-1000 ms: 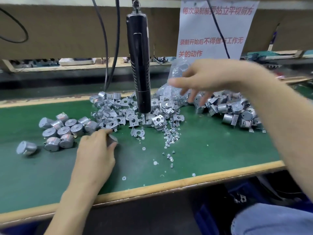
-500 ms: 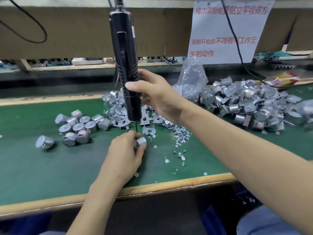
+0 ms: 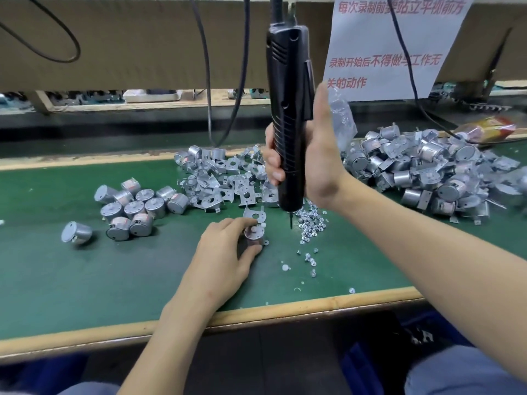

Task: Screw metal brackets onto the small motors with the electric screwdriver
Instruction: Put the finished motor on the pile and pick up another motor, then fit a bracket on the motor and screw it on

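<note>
A person works at a green bench (image 3: pixel 114 280).
Right hand (image 3: pixel 319 166) grips the upright screwdriver (image 3: pixel 288 109) — left hand (image 3: pixel 225 258) pinches a small motor (image 3: pixel 254 236) near its tip.

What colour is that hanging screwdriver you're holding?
Black. The screwdriver shows best in the head view, gripped by the right hand.

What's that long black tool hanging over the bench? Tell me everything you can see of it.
It is an electric screwdriver: a long, slim body that looks like black plastic, with a ribbed grip, a side lever and a thin dark bit at the bottom. It hangs nearly upright from a cable above. The right hand grips its lower half, fingers curled round it. The bit points down at the green mat beside the loose screws, clear of the motor that the left hand holds.
</note>
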The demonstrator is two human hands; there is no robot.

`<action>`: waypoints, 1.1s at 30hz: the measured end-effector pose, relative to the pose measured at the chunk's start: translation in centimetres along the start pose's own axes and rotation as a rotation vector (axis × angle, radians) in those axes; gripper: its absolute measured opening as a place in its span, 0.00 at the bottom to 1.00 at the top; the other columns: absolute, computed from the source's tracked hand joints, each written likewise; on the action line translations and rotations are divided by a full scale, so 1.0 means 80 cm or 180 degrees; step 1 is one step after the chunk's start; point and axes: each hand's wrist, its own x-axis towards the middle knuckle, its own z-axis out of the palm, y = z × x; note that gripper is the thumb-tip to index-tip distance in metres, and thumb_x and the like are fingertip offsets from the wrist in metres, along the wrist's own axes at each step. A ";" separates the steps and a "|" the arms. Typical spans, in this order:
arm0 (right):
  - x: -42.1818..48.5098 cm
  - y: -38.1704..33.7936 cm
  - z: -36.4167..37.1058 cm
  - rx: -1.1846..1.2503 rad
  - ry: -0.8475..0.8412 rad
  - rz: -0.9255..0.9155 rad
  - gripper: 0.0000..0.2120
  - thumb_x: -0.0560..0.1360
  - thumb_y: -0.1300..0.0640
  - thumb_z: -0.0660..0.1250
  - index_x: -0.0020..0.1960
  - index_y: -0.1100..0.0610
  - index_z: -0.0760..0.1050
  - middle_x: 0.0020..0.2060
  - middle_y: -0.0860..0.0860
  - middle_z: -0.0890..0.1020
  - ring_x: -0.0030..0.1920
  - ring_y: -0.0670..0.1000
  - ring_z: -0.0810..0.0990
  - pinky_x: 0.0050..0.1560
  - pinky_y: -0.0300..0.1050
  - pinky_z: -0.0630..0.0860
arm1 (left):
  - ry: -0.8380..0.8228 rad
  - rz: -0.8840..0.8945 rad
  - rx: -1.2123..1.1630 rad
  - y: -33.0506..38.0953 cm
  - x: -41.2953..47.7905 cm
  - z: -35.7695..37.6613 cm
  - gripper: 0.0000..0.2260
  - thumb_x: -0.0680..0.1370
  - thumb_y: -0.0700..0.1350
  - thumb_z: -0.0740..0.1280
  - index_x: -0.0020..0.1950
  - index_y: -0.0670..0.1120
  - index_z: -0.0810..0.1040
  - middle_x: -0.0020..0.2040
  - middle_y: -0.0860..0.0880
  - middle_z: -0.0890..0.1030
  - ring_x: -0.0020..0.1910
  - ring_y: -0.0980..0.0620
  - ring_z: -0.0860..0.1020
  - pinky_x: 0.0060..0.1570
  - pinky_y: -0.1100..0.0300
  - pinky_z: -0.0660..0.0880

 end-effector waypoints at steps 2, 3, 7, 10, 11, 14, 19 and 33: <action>-0.008 0.005 -0.005 0.0005 -0.0071 0.0111 0.39 0.78 0.28 0.34 0.38 0.57 0.69 0.26 0.51 0.70 0.24 0.50 0.66 0.31 0.43 0.65 | 0.0132 -0.0060 -0.0068 -0.001 0.001 0.001 0.16 0.74 0.50 0.74 0.61 0.52 0.79 0.49 0.55 0.79 0.50 0.51 0.76 0.56 0.54 0.73; -0.012 0.007 -0.007 0.0026 -0.0085 0.0157 0.39 0.78 0.29 0.34 0.37 0.58 0.68 0.26 0.50 0.70 0.23 0.50 0.66 0.31 0.44 0.65 | 0.0192 -0.0109 -0.0085 -0.001 0.001 0.002 0.16 0.73 0.51 0.75 0.59 0.51 0.79 0.48 0.55 0.78 0.49 0.51 0.77 0.55 0.53 0.74; -0.024 0.010 -0.013 0.0147 -0.0024 0.0290 0.40 0.79 0.29 0.32 0.37 0.58 0.67 0.25 0.51 0.69 0.23 0.51 0.65 0.31 0.45 0.64 | 0.0209 -0.0148 -0.0132 -0.003 0.001 0.005 0.17 0.73 0.55 0.73 0.58 0.51 0.76 0.53 0.56 0.78 0.51 0.53 0.76 0.54 0.57 0.73; -0.029 0.009 -0.015 0.0203 0.0064 0.0310 0.40 0.79 0.29 0.31 0.37 0.58 0.68 0.26 0.51 0.69 0.23 0.51 0.65 0.30 0.43 0.65 | 0.0164 0.0025 -0.0045 0.000 0.000 0.005 0.19 0.74 0.49 0.70 0.64 0.54 0.75 0.56 0.60 0.79 0.49 0.55 0.73 0.51 0.61 0.68; -0.029 0.009 -0.015 0.0201 0.0088 0.0308 0.40 0.79 0.30 0.31 0.36 0.58 0.68 0.26 0.51 0.69 0.23 0.51 0.65 0.30 0.42 0.65 | 0.0167 0.0023 -0.0023 0.001 0.000 0.005 0.18 0.74 0.48 0.70 0.64 0.54 0.76 0.54 0.60 0.80 0.49 0.54 0.73 0.51 0.61 0.68; -0.029 0.011 -0.013 0.0178 0.0128 0.0298 0.40 0.79 0.30 0.31 0.36 0.58 0.68 0.25 0.52 0.69 0.23 0.51 0.65 0.30 0.44 0.64 | 0.0222 -0.0078 -0.0040 0.002 0.001 0.005 0.14 0.73 0.52 0.72 0.59 0.55 0.79 0.48 0.60 0.79 0.50 0.55 0.74 0.50 0.63 0.67; -0.027 0.020 -0.011 0.0162 0.0076 0.0350 0.41 0.78 0.29 0.32 0.37 0.59 0.68 0.25 0.51 0.70 0.22 0.50 0.66 0.30 0.43 0.65 | 0.0360 -0.0170 -0.0102 0.001 0.001 0.005 0.13 0.72 0.54 0.75 0.54 0.53 0.81 0.45 0.58 0.78 0.45 0.55 0.74 0.48 0.63 0.67; -0.025 0.030 -0.009 0.0213 0.0036 0.0319 0.39 0.76 0.27 0.35 0.37 0.57 0.69 0.25 0.50 0.70 0.23 0.50 0.67 0.29 0.41 0.67 | 0.0475 -0.0258 -0.0219 -0.002 0.002 0.000 0.12 0.70 0.53 0.77 0.51 0.52 0.83 0.43 0.59 0.77 0.41 0.64 0.73 0.44 0.70 0.65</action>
